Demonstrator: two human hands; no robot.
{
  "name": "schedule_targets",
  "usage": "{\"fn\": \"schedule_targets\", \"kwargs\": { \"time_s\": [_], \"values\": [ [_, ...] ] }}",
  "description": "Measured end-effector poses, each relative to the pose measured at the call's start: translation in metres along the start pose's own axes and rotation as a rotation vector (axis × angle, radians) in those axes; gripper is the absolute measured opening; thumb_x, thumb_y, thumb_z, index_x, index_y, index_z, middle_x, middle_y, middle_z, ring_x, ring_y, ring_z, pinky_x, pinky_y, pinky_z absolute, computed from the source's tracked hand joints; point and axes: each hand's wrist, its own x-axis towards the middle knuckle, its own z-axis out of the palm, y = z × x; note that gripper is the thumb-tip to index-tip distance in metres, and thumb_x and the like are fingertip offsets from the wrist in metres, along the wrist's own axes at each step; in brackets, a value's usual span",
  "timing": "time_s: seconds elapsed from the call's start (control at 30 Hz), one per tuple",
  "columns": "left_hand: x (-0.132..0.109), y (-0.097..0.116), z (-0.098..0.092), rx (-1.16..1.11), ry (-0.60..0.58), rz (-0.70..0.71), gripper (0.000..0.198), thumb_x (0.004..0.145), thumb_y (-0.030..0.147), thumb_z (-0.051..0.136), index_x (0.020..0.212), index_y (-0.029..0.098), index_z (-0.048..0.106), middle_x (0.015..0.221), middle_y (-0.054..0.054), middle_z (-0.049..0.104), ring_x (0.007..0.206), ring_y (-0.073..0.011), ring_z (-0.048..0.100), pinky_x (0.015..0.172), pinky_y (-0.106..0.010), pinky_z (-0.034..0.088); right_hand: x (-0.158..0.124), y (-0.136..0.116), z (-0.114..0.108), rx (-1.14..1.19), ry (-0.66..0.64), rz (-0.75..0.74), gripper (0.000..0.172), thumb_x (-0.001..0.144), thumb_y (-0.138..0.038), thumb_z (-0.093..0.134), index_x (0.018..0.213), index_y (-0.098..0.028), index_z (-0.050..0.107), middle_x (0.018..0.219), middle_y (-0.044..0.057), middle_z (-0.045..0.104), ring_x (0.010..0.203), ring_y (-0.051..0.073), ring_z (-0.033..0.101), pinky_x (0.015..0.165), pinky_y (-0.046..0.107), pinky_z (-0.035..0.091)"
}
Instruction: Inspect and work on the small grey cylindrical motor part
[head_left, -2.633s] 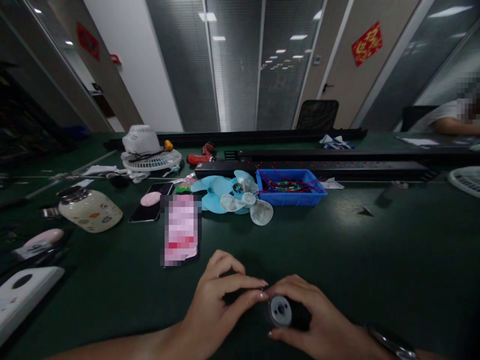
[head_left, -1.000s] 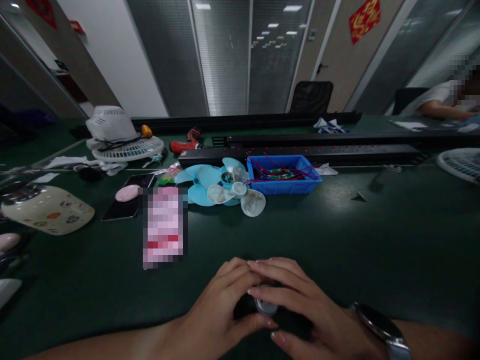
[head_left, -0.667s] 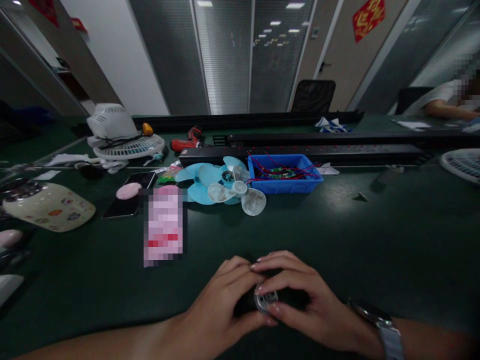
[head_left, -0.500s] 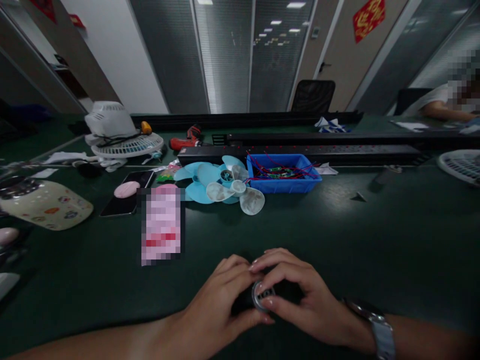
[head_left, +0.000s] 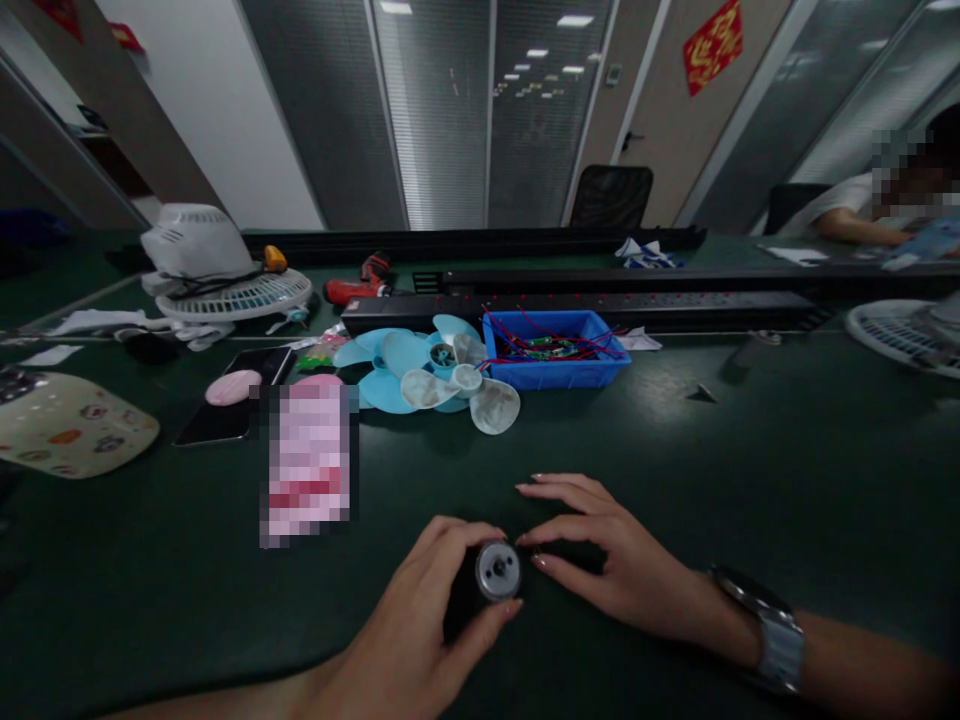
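Note:
My left hand (head_left: 431, 610) is closed round a small electric motor (head_left: 499, 571), a metal cylinder whose round silver end with a dark centre and small holes faces up. Thumb and fingers grip it from both sides. Just right of the motor, my right hand (head_left: 607, 560) has its thumb and index fingertips brought near each other. A tiny dark thing (head_left: 535, 551) shows between them, too small to name. The other fingers of this hand stretch out over the table.
Beyond my hands lie fan blades (head_left: 420, 370) and a blue bin (head_left: 555, 372) with wires and circuit boards. To the left are a pink blurred packet (head_left: 307, 460), a phone (head_left: 217, 425) and a fan (head_left: 217, 270). A red drill (head_left: 358, 288) lies behind. A person (head_left: 855, 215) sits at far right.
My right hand has drawn off the motor to the right, a tiny thing at its fingertips. The motor's end now shows in my left hand. The view has shifted slightly right.

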Motion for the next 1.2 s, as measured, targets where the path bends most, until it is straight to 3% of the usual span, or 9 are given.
{"fn": "schedule_targets", "kwargs": {
  "time_s": [0.17, 0.3, 0.47, 0.53, 0.73, 1.07, 1.2],
  "values": [
    [-0.001, -0.002, 0.0, 0.006, 0.015, -0.024, 0.04, 0.092, 0.023, 0.06, 0.125, 0.031, 0.039, 0.116, -0.002, 0.056, 0.106, -0.0203, 0.058, 0.09, -0.036, 0.05, 0.001, 0.004, 0.003, 0.062, 0.056, -0.048, 0.041, 0.082, -0.021, 0.074, 0.121, -0.03, 0.065, 0.128, 0.003, 0.066, 0.129, 0.024, 0.05, 0.108, 0.048, 0.041],
    [0.001, -0.003, 0.001, -0.031, 0.013, -0.069, 0.037, 0.094, 0.025, 0.058, 0.124, 0.034, 0.039, 0.117, -0.001, 0.056, 0.107, -0.0194, 0.058, 0.091, -0.035, 0.049, 0.001, 0.007, 0.006, 0.086, 0.094, -0.064, 0.031, 0.08, -0.017, 0.076, 0.107, -0.031, 0.071, 0.11, 0.001, 0.074, 0.113, 0.023, 0.063, 0.106, 0.048, 0.04],
    [0.004, -0.006, 0.004, -0.099, 0.04, -0.075, 0.036, 0.093, 0.025, 0.06, 0.122, 0.035, 0.042, 0.116, 0.001, 0.057, 0.105, -0.0191, 0.059, 0.09, -0.034, 0.049, 0.005, -0.007, 0.006, 0.221, 0.321, -0.06, 0.026, 0.08, -0.015, 0.077, 0.099, -0.031, 0.07, 0.096, -0.005, 0.077, 0.095, 0.016, 0.07, 0.102, 0.039, 0.044],
    [0.005, -0.007, 0.004, -0.125, 0.046, -0.06, 0.036, 0.092, 0.025, 0.061, 0.121, 0.034, 0.043, 0.114, 0.001, 0.058, 0.103, -0.0186, 0.059, 0.089, -0.033, 0.05, 0.009, -0.019, 0.006, 0.277, 0.356, -0.09, 0.026, 0.081, -0.014, 0.076, 0.1, -0.03, 0.069, 0.096, -0.006, 0.077, 0.094, 0.015, 0.07, 0.102, 0.036, 0.044],
    [0.004, -0.006, 0.003, -0.152, 0.083, -0.026, 0.041, 0.091, 0.02, 0.063, 0.124, 0.035, 0.042, 0.116, 0.001, 0.059, 0.105, -0.0182, 0.059, 0.091, -0.032, 0.049, 0.02, -0.042, 0.008, 0.331, 0.313, -0.2, 0.026, 0.081, -0.009, 0.075, 0.099, -0.027, 0.069, 0.095, -0.005, 0.077, 0.092, 0.013, 0.07, 0.099, 0.031, 0.045],
    [0.005, -0.003, 0.002, -0.183, 0.069, -0.044, 0.035, 0.09, 0.02, 0.063, 0.119, 0.031, 0.047, 0.112, 0.0, 0.059, 0.103, -0.0183, 0.059, 0.091, -0.033, 0.049, 0.024, -0.038, 0.013, 0.347, 0.286, -0.22, 0.023, 0.082, -0.007, 0.072, 0.096, -0.025, 0.068, 0.094, -0.003, 0.077, 0.091, 0.014, 0.07, 0.096, 0.032, 0.048],
    [0.005, 0.001, 0.0, -0.212, 0.134, -0.048, 0.053, 0.083, 0.023, 0.071, 0.126, 0.032, 0.041, 0.119, -0.001, 0.057, 0.105, -0.0199, 0.058, 0.091, -0.034, 0.05, 0.02, -0.035, 0.016, 0.378, 0.256, -0.173, 0.033, 0.08, -0.011, 0.075, 0.107, -0.028, 0.064, 0.107, -0.001, 0.073, 0.104, 0.017, 0.066, 0.095, 0.032, 0.05]
  ]
}}
